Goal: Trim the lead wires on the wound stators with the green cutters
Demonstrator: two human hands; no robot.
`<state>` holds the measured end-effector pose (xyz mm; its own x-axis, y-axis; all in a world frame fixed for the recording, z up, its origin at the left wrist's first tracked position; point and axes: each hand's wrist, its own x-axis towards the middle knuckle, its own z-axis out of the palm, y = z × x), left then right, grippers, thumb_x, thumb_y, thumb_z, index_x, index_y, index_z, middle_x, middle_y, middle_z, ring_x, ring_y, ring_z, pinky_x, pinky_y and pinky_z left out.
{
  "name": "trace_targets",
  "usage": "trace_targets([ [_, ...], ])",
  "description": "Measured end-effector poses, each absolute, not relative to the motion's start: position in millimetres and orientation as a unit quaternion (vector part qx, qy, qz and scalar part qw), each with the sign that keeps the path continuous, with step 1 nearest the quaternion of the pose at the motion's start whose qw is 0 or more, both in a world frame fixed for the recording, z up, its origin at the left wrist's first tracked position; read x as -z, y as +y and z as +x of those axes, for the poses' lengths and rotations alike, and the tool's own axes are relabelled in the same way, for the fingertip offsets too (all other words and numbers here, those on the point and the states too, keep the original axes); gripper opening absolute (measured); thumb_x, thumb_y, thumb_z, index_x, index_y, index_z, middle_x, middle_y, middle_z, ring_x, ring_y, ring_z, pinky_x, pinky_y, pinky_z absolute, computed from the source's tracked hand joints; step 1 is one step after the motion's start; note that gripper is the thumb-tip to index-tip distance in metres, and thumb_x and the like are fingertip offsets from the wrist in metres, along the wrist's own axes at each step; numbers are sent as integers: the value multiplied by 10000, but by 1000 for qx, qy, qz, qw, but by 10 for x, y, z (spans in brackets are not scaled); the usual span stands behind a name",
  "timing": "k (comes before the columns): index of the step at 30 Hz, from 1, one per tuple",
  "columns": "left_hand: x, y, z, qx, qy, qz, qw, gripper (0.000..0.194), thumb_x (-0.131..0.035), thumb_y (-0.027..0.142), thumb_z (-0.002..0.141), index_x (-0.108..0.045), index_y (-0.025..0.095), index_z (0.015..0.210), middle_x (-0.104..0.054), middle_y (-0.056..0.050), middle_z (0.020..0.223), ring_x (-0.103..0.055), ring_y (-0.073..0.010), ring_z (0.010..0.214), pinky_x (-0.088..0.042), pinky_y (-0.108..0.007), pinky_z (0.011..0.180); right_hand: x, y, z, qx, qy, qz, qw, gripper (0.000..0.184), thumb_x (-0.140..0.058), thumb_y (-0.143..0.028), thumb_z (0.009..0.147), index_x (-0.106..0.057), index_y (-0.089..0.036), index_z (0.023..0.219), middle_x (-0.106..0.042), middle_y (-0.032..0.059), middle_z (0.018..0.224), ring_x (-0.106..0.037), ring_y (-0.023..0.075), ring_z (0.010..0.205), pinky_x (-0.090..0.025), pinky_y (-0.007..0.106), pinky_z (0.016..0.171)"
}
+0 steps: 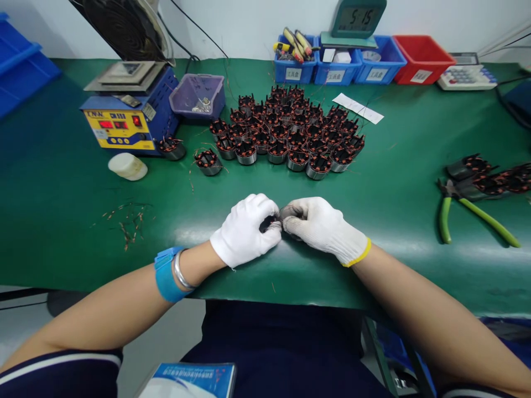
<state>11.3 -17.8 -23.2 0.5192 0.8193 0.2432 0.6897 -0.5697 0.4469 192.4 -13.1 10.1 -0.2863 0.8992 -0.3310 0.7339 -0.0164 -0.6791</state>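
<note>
My left hand [249, 231], in a white glove, is closed around a motor stator [267, 223]; only a dark part of it shows between thumb and fingers. My right hand [321, 226], in a white knit glove with greyed fingertips, is pinched right beside it, touching or nearly touching the left fingertips. What lies between the right fingertips is hidden. Beyond both hands stands a dense group of stators [286, 130] with black prongs and copper windings. One stator [208, 162] sits a little apart at the group's left.
Green-handled cutters [446, 213] lie at right near more stators [475, 168]. At left are a blue-yellow soldering unit [124, 119], a purple bin [197, 91], a white round container [128, 166] and wire scraps [130, 224]. Blue bins [294, 72] and a red bin [423, 61] line the back.
</note>
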Motion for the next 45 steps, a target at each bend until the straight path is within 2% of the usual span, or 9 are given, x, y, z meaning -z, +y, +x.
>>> trace_targets([
  [8, 166, -236, 147, -217, 427, 853, 207, 88, -489, 220, 725, -517, 207, 807, -608, -46, 833, -536, -204, 798, -448, -348, 725, -138, -147, 2076, -457, -682, -568, 63, 125, -577, -270, 725, -673, -191, 735, -621, -26, 591, -514, 110, 511, -356, 225, 488],
  [13, 175, -244, 164, -218, 428, 852, 210, 86, -492, 206, 719, -524, 203, 799, -602, -48, 831, -532, -207, 800, -443, -351, 733, -104, 22, 2220, -622, -591, -494, 138, 349, -698, -344, 652, -642, -152, 937, -693, 58, 803, -624, 163, 666, -507, 265, 588],
  [15, 175, -240, 168, -215, 431, 852, 204, 81, -488, 204, 713, -518, 203, 789, -590, -48, 817, -528, -209, 793, -436, -349, 718, -87, 76, 2173, -648, -578, -477, 132, 342, -725, -352, 647, -637, -143, 903, -686, 60, 775, -620, 153, 646, -519, 260, 587],
  [18, 167, -236, 172, -210, 438, 852, 196, 79, -488, 215, 708, -512, 206, 782, -579, -43, 797, -523, -210, 780, -425, -347, 700, -49, 74, 2072, -619, -615, -480, 91, 218, -697, -355, 721, -607, -158, 700, -626, 13, 592, -549, 107, 500, -444, 197, 459],
  [21, 162, -235, 173, -216, 438, 848, 206, 112, -492, 208, 697, -529, 199, 802, -595, -44, 814, -529, -206, 782, -429, -343, 708, -20, 10, 2050, -585, -631, -500, 99, 258, -635, -347, 788, -579, -165, 613, -601, 0, 545, -525, 91, 456, -404, 174, 409],
  [28, 189, -235, 160, -226, 430, 848, 214, 97, -497, 215, 716, -540, 197, 801, -600, -41, 821, -527, -200, 788, -425, -339, 725, -23, 25, 2116, -601, -606, -508, 118, 276, -655, -381, 794, -599, -152, 650, -641, 26, 594, -573, 97, 479, -456, 168, 432],
  [33, 200, -238, 157, -220, 432, 852, 196, 109, -490, 239, 716, -542, 195, 801, -579, -42, 805, -512, -210, 778, -407, -348, 691, -55, 115, 2046, -691, -560, -452, 62, 377, -795, -461, 661, -633, -126, 718, -685, 64, 629, -629, 129, 531, -524, 195, 480],
  [42, 181, -248, 162, -228, 439, 843, 210, 120, -511, 218, 703, -521, 197, 821, -600, -49, 852, -548, -210, 810, -454, -352, 736, -94, 62, 1947, -688, -543, -479, 49, 186, -703, -271, 701, -650, -119, 608, -657, 49, 520, -602, 113, 442, -493, 167, 416],
  [45, 163, -275, 125, -243, 427, 836, 245, 263, -563, 216, 655, -513, 186, 911, -612, -69, 940, -578, -226, 868, -475, -377, 789, -69, 44, 1944, -681, -544, -485, 68, 161, -631, -232, 732, -658, -121, 619, -664, 48, 537, -591, 104, 435, -483, 164, 416],
])
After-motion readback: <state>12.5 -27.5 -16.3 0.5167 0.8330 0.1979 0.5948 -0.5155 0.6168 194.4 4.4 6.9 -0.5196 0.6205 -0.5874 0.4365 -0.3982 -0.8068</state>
